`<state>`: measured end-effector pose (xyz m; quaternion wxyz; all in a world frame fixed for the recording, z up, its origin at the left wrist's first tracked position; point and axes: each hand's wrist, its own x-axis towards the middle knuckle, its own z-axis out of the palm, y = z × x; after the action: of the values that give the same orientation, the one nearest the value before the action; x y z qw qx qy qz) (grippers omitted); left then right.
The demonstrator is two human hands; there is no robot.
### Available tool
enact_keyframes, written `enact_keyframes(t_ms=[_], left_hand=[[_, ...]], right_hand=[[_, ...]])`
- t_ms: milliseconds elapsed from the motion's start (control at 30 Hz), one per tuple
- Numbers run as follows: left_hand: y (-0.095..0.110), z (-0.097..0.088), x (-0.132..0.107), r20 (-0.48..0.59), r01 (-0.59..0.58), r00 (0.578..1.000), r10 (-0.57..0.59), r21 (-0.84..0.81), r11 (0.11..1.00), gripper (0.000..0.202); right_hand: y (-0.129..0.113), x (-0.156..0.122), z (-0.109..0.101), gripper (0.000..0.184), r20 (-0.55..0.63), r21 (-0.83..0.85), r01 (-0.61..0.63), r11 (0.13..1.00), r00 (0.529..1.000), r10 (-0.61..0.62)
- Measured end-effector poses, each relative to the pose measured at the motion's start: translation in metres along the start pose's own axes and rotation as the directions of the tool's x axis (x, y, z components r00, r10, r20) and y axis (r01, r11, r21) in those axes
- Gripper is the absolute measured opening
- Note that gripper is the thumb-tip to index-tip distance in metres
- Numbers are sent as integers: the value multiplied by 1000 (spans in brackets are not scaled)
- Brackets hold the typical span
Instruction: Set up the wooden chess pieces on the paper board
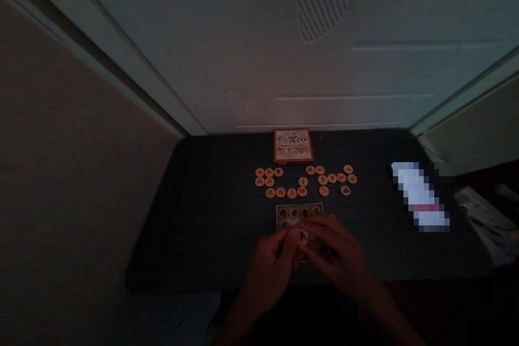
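A round Chinese chess piece (304,237) with a dark character is pinched between my two hands. My left hand (270,259) is closed, its fingertips at the left edge of the piece. My right hand (340,246) grips it from the right, with thumb and fingers curled around it. Just beneath both hands sits a light-rimmed tray (277,216). Dark-lettered pieces (294,213) fill its far row, while my hands cover most of the rest. Something pale shows by my left fingertips, too dim to make out.
Red-lettered pieces (280,192), with a few dark ones among them, lie in a winding pattern beyond the tray. A Chinese chess box (293,146) lies behind them on the dark table (203,216). A blurred, lit phone-like object (419,194) is at the right, and a white panel (243,38) rises behind.
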<state>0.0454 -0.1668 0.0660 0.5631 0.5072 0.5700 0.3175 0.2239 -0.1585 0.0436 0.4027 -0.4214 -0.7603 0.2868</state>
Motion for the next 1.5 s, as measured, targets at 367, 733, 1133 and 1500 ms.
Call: enact_keyframes(t_ms=[367, 733, 1133, 1500], left_hand=[[-1, -3, 3, -52, -63, 997, 60, -57, 996, 21], [-7, -13, 2, -12, -125, 992, 125, 29, 992, 22], [-47, -38, 21, -110, -315, 900, 422, 503, 804, 18], [-47, -32, 24, 31, -324, 916, 399, 643, 694, 14]], right_hand=[[6, -3, 1, 43, 32, -6, -36, 999, 999, 36], [-8, 9, 0, 21, -8, 122, -190, 974, 981, 192], [-3, 8, 13, 15, -36, -26, -349, 937, 937, 348], [-3, 11, 31, 4, -31, -221, -395, 892, 917, 398]])
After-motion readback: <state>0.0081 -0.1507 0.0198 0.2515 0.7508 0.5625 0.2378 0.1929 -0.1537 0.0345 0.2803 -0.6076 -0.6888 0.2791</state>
